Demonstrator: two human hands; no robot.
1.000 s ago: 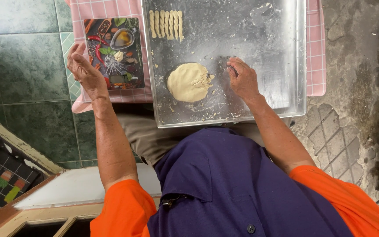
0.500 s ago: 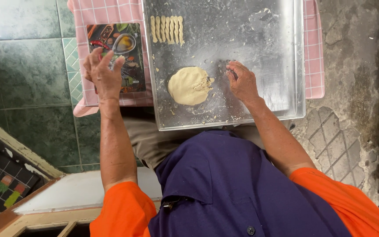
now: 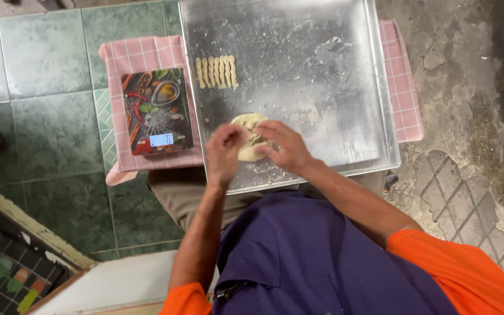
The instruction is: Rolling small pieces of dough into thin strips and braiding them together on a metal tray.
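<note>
A pale round lump of dough [image 3: 246,125] lies on the near part of a large metal tray [image 3: 322,70]. My left hand [image 3: 224,153] and my right hand [image 3: 284,146] both rest on the dough, fingers pinching at its near edge and covering much of it. A row of several small twisted dough strips [image 3: 217,72] sits at the tray's left side, farther from me. A small kitchen scale [image 3: 157,111] with a picture of vegetables on its top stands left of the tray.
The tray and scale lie on a pink checked cloth [image 3: 141,52] spread over green floor tiles [image 3: 42,105]. Rough grey concrete [image 3: 468,116] lies to the right. A patterned tiled step [image 3: 7,268] is at the lower left.
My left hand has left the scale and come right onto the dough. My right hand moved left from beside the dough onto it. The view has shifted.
</note>
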